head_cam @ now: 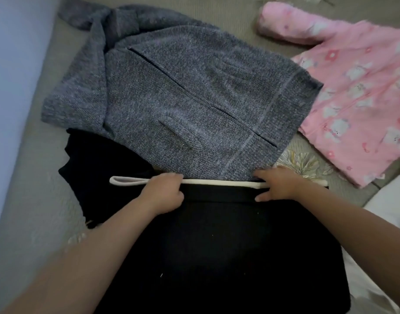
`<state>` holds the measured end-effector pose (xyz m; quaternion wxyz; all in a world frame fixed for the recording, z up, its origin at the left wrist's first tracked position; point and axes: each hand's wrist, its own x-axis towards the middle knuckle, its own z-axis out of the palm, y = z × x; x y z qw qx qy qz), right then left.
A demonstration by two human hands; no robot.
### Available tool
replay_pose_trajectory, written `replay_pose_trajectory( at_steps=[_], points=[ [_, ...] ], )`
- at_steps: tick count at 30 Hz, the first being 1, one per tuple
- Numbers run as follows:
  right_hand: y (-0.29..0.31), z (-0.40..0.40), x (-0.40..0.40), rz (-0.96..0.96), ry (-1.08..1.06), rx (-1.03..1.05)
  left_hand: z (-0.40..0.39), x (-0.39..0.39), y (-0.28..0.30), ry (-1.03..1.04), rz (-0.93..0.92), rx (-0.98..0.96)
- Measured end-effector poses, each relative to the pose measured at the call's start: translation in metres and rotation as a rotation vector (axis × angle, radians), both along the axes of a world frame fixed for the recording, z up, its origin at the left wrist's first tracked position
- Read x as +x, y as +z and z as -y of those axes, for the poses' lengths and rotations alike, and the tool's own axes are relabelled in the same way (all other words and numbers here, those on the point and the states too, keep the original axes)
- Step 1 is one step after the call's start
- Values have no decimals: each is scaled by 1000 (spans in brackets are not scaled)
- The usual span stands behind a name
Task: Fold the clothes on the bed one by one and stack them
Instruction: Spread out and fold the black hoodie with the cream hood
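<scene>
Black garment [217,241] lies near me on the bed [24,200], far edge under the grey cardigan [183,98]; my left hand [164,192] pinches its white-trimmed band, right hand [275,185] presses flat; keep band taut, fold evenly.

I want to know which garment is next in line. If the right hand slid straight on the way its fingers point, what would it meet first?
Probably the grey knit jacket: the right hand points up-left across the black garment, and the jacket's hem lies at its fingertips.

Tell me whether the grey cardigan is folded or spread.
Spread: the grey cardigan lies open-flat on the bed, one sleeve bunched, hem visible.
</scene>
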<state>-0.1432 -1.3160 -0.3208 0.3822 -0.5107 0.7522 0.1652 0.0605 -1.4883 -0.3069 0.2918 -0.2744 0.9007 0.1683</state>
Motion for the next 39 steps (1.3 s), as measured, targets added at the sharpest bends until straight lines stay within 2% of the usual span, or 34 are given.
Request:
replay_pose_trajectory(
  at_steps=[4,8,10,16,19,22,24,26,28,30,36,39],
  points=[
    [0,9,9,-36,61,88,-7,-13,-7,-71,277,15],
    [4,5,25,-177,95,-12,-9,-14,-5,-175,190,-133],
    [11,-1,30,-208,106,-45,-10,-11,0,-186,171,-136],
    [38,-9,41,-28,-111,106,-18,7,20,80,288,30],
    [52,-18,54,-51,-108,113,-27,17,21,137,354,41],
    [58,-38,78,-255,-53,-11,-47,36,28,-23,226,-194],
    [55,-55,95,-434,9,-188,-58,49,34,-84,122,-314],
    [54,-77,108,-497,-56,-356,-70,63,45,-92,78,-380],
    [65,-101,123,-489,-141,-371,-83,74,62,-125,-92,-431],
    [76,-125,136,-531,-112,-416,-89,79,75,-223,-167,-428],
    [178,-188,165,-814,-308,-539,-129,64,188,-366,-282,-482],
    [236,-226,174,-990,-442,-601,-157,47,253,-473,-474,-569]
  ],
)
